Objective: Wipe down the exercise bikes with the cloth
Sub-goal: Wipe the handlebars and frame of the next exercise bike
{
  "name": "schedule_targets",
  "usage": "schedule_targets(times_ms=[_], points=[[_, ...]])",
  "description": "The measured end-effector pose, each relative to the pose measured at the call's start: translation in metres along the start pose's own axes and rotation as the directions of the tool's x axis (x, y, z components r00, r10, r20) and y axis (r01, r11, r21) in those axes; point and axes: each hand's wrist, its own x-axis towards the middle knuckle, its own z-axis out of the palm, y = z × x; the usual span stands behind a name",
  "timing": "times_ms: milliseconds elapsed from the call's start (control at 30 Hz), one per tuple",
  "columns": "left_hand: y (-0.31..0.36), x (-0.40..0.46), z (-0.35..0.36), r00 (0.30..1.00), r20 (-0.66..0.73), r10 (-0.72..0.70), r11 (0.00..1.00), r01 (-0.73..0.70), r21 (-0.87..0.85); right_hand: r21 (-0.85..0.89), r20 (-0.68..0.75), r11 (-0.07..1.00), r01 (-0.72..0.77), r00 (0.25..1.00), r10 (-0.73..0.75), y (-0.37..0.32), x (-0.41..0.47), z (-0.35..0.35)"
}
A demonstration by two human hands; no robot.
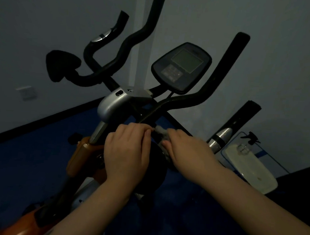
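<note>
A: Now, both hands sit at the bike's centre. Left hand [127, 150] curls over the black handlebar [178, 102] stem, fingers bent round it. Right hand [186, 149] pinches the grey cloth [161, 131] against the same bar.

B: Cloth position?

A: Bunched between the two hands, touching the bar just below the silver clamp housing [113, 104]. Console [182, 66] at 12 o'clock from the hands, screen dark.

B: Surroundings?

A: Orange frame [80, 154] at 8 o'clock. Spray bottle [246, 145] at 3 o'clock, standing in a clear container [252, 169]. Second bike's handlebars [108, 34] at 11 o'clock. Blue floor [23, 155]; dim light.
</note>
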Motion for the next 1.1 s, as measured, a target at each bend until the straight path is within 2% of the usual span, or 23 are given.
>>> schedule_targets(times_ms=[100, 167, 233, 300, 433, 600, 700, 767, 833, 867, 933, 967, 1033, 1100], points=[[0.001, 0.0, 0.0, 1.0, -0.013, 0.008, 1.0, -0.008, 0.003, 0.167, 0.044, 0.986, -0.022, 0.999, 0.015, -0.008, 0.039, 0.003], [0.001, 0.0, -0.001, 1.0, -0.018, 0.007, 1.0, -0.007, 0.008, 0.263, 0.014, 0.963, -0.053, 0.999, 0.051, -0.011, 0.039, 0.006], [0.001, 0.0, -0.001, 1.0, -0.009, 0.012, 1.0, -0.012, -0.004, 0.246, -0.069, 0.968, -0.042, 0.996, 0.061, -0.008, 0.018, 0.012], [0.0, 0.0, 0.0, 1.0, -0.009, 0.02, 1.0, -0.02, -0.008, 0.22, -0.059, 0.975, -0.013, 0.998, 0.026, -0.002, 0.011, 0.014], [0.0, -0.001, 0.0, 1.0, -0.009, 0.027, 0.999, -0.027, -0.018, 0.285, -0.06, 0.958, 0.01, 0.998, 0.007, -0.002, 0.043, 0.02], [0.004, 0.003, -0.005, 0.999, 0.046, -0.007, 0.993, 0.013, -0.12, 0.071, -0.174, 0.996, 0.053, 0.984, -0.04, 0.002, -0.01, 0.015], [0.024, 0.014, -0.011, 0.995, 0.065, 0.079, 0.954, -0.057, -0.294, -0.024, -0.095, 0.973, 0.231, 0.968, -0.232, 0.036, -0.032, 0.002], [0.043, 0.024, -0.007, 0.984, 0.128, 0.126, 0.932, -0.073, -0.356, -0.089, -0.127, 0.955, 0.284, 0.948, -0.293, 0.069, -0.034, -0.008], [0.058, 0.034, 0.005, 0.965, 0.253, 0.074, 0.913, 0.036, -0.406, -0.06, -0.292, 0.981, 0.186, 0.936, -0.195, 0.085, -0.031, -0.013], [0.062, 0.037, 0.012, 0.945, 0.325, 0.029, 0.905, 0.114, -0.41, 0.016, -0.387, 0.994, 0.108, 0.917, -0.094, 0.078, -0.03, -0.009], [0.065, 0.04, 0.025, 0.899, 0.433, -0.066, 0.911, 0.232, -0.342, 0.179, -0.488, 0.984, -0.005, 0.868, 0.093, 0.049, -0.035, 0.01], [0.065, 0.039, 0.028, 0.89, 0.445, -0.094, 0.921, 0.247, -0.301, 0.191, -0.516, 0.982, 0.01, 0.852, 0.091, 0.035, -0.041, 0.022], [0.065, 0.037, 0.029, 0.897, 0.428, -0.111, 0.931, 0.244, -0.27, 0.08, -0.507, 0.988, 0.135, 0.859, -0.077, 0.041, -0.048, 0.026], [0.065, 0.036, 0.028, 0.905, 0.415, -0.099, 0.943, 0.218, -0.251, -0.049, -0.503, 0.974, 0.219, 0.837, -0.214, 0.079, -0.04, 0.015]])
